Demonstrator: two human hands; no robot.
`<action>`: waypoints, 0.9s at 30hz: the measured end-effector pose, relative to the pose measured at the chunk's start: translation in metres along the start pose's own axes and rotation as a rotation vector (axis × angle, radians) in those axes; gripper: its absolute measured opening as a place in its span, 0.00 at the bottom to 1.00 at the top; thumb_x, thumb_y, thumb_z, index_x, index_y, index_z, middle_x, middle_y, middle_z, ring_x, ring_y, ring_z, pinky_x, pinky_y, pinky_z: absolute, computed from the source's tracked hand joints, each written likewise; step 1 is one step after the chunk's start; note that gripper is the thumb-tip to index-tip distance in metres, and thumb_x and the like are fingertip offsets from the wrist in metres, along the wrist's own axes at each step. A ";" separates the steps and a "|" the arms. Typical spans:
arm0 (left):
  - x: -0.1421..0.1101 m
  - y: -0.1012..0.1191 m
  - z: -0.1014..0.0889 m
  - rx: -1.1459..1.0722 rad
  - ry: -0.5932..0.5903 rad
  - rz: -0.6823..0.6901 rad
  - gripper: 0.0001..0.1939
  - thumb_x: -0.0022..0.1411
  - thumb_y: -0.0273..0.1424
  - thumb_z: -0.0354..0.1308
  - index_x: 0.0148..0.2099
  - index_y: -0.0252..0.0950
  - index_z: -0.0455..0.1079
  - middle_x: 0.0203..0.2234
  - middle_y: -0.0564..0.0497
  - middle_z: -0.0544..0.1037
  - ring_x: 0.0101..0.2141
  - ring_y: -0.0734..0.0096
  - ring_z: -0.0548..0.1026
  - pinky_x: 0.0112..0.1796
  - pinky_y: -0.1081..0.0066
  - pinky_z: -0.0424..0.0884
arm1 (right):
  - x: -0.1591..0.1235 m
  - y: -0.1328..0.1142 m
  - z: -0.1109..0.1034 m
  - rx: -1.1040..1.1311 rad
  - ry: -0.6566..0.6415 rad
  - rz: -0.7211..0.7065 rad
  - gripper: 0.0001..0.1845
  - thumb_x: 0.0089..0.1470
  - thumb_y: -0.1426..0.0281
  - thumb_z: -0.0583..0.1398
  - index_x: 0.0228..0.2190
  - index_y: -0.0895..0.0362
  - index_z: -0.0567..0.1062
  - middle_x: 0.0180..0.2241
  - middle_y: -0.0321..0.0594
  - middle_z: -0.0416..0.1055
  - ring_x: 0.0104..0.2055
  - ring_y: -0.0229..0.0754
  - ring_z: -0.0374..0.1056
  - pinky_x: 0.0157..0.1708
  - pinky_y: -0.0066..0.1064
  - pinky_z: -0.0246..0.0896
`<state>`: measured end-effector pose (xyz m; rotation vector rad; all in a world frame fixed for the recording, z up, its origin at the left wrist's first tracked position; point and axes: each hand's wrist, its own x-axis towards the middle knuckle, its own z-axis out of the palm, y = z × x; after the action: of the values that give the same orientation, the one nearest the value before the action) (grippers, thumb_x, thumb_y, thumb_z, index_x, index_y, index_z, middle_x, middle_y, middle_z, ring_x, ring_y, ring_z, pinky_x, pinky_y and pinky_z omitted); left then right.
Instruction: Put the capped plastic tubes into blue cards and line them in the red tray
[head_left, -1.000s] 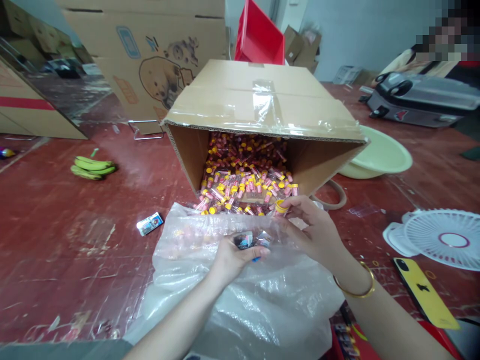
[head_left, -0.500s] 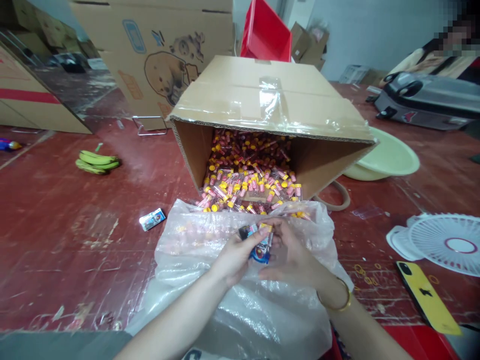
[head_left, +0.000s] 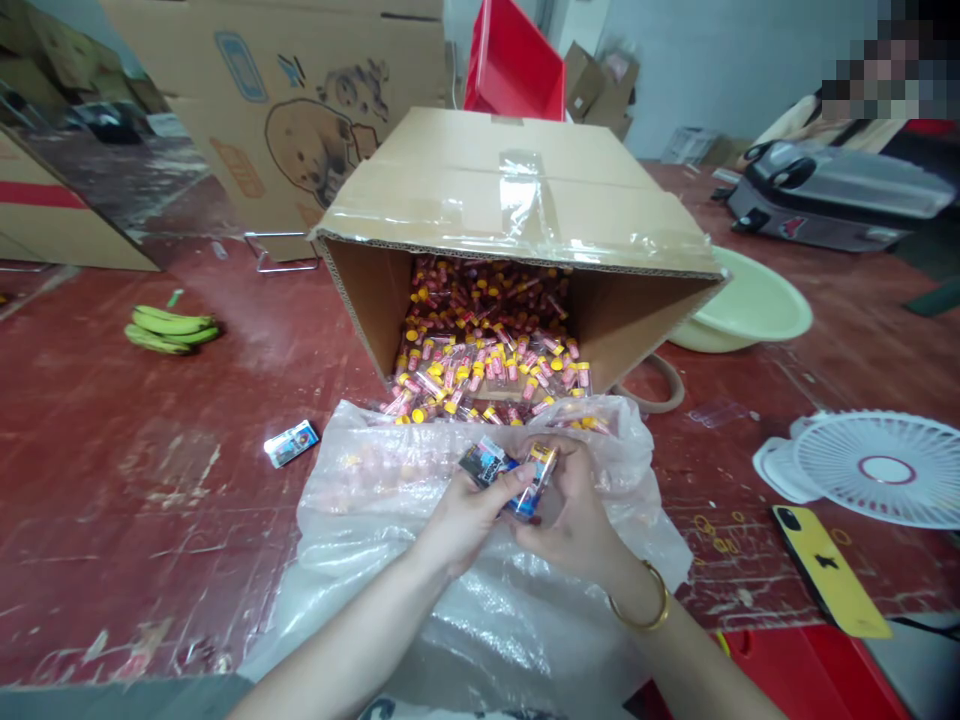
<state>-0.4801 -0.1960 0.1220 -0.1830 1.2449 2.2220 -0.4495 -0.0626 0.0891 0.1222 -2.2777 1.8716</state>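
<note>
Plainly, the small tube (head_left: 539,478) looks glossy, yellow-topped and blue below.

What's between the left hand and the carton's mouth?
Head view: past the small packet in the left hand lie the far edge of the translucent plastic sheet, then yellow-capped tubes at the mouth of the carton.

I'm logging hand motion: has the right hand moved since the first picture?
Yes. Judged against the box, the right hand has moved leftward and away from its opening, toward the wearer, beside the left hand.
</note>
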 end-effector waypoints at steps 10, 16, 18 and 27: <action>-0.002 -0.001 0.000 0.054 -0.015 0.040 0.14 0.49 0.36 0.70 0.35 0.32 0.76 0.26 0.52 0.78 0.28 0.75 0.73 0.34 0.75 0.70 | -0.002 -0.003 0.003 0.027 0.018 -0.006 0.35 0.37 0.76 0.66 0.45 0.49 0.57 0.45 0.41 0.61 0.46 0.45 0.64 0.48 0.41 0.63; -0.002 0.001 -0.001 0.182 0.010 0.062 0.19 0.48 0.41 0.69 0.39 0.34 0.76 0.25 0.52 0.77 0.27 0.70 0.74 0.31 0.71 0.74 | 0.005 -0.014 -0.008 0.120 -0.062 0.016 0.27 0.44 0.68 0.68 0.43 0.50 0.61 0.43 0.40 0.65 0.44 0.44 0.64 0.46 0.38 0.64; 0.000 0.000 -0.001 0.263 0.021 0.031 0.21 0.50 0.44 0.67 0.40 0.33 0.75 0.26 0.50 0.78 0.27 0.67 0.75 0.28 0.68 0.76 | 0.008 -0.018 -0.013 0.172 -0.044 0.068 0.15 0.51 0.65 0.65 0.38 0.52 0.66 0.37 0.38 0.67 0.41 0.41 0.65 0.43 0.35 0.64; 0.005 -0.004 0.009 0.442 0.209 -0.125 0.18 0.51 0.40 0.66 0.40 0.32 0.74 0.38 0.47 0.81 0.41 0.60 0.78 0.33 0.72 0.77 | -0.128 0.026 -0.165 -0.104 0.889 0.421 0.24 0.42 0.49 0.65 0.32 0.55 0.70 0.33 0.36 0.72 0.33 0.38 0.69 0.37 0.33 0.68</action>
<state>-0.4804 -0.1854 0.1223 -0.3131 1.7520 1.8042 -0.3130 0.0969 0.0694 -1.0501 -1.8062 1.4811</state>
